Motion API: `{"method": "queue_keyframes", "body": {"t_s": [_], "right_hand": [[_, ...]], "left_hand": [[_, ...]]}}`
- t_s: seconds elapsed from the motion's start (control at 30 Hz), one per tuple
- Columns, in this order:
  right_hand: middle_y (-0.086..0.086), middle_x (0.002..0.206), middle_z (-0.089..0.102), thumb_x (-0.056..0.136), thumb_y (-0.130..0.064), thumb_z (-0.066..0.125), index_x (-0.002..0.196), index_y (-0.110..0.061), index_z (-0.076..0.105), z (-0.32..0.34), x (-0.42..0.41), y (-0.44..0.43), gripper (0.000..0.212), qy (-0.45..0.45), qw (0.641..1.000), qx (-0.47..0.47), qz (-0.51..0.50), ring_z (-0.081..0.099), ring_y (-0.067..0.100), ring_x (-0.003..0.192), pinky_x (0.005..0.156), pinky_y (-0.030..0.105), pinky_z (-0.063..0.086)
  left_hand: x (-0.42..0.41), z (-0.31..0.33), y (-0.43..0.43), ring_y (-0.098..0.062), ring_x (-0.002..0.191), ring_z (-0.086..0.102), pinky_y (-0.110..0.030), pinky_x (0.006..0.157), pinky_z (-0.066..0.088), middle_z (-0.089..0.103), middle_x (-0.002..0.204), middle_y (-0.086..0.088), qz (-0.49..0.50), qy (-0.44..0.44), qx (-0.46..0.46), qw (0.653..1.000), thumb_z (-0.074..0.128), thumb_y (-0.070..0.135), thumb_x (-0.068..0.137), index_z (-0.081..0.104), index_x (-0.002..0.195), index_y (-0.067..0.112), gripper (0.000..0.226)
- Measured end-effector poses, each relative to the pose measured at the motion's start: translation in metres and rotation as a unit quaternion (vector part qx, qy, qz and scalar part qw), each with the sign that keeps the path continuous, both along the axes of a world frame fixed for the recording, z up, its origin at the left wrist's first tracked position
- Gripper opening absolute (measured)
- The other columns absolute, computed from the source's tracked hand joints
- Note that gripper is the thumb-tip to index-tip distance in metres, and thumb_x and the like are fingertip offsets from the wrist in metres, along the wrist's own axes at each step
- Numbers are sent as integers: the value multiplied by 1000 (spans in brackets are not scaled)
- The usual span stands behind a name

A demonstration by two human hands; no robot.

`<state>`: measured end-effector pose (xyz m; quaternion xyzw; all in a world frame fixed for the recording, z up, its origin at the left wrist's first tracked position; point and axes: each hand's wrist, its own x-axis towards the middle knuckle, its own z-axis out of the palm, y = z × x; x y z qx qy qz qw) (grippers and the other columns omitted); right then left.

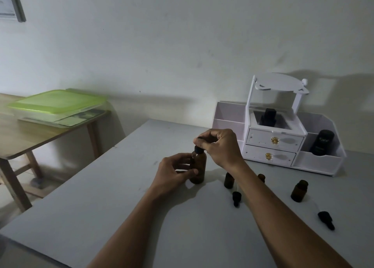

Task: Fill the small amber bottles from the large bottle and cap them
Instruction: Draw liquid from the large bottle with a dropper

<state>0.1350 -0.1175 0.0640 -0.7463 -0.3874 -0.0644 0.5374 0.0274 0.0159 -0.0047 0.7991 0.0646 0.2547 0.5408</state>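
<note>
The large amber bottle (199,167) stands upright on the grey table (101,207). My left hand (175,171) grips its body from the left. My right hand (217,146) pinches the black dropper cap (199,148) on its neck from above. Three small amber bottles stand open to the right: one (229,180) beside my right forearm, one (261,177) mostly hidden behind that forearm, one (299,191) further right. Two black dropper caps lie on the table, one (236,198) near the first small bottle, the other (326,219) at the right.
A white desk organiser (277,144) with two drawers stands at the back right against the wall, holding a dark bottle (268,117) in the middle and a black bottle (321,142) on the right. A wooden side table (30,138) with a green-lidded box (56,104) stands at the left.
</note>
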Motion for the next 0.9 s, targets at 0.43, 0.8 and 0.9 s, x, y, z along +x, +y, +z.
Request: {"method": "queue_keyframes", "body": {"t_s": [0.43,0.8,0.9], "right_hand": [[2,77,78,81,-18,81,88,-10,78,61,-14,-9,11,-6,995,97,20,76,14,72,83,38,62],[8,82,76,86,-13,76,95,-3,75,96,-2,-70,13,19,977,212,-14,75,15,74,68,28,62],[8,82,77,85,-10,76,96,-4,76,82,6,-80,12,47,979,198,-10,76,17,74,71,28,62]], "left_hand": [[0,-2,-1,-4,95,71,-22,81,57,77,99,6,3,-7,-24,1000,80,6,76,71,116,28,46],[-20,16,-32,-5,75,70,-19,69,57,73,80,15,205,-164,96,960,81,16,78,74,96,26,22],[-24,28,-60,-8,68,70,-18,67,56,74,71,10,149,-182,105,966,77,18,78,77,83,20,6]]}}
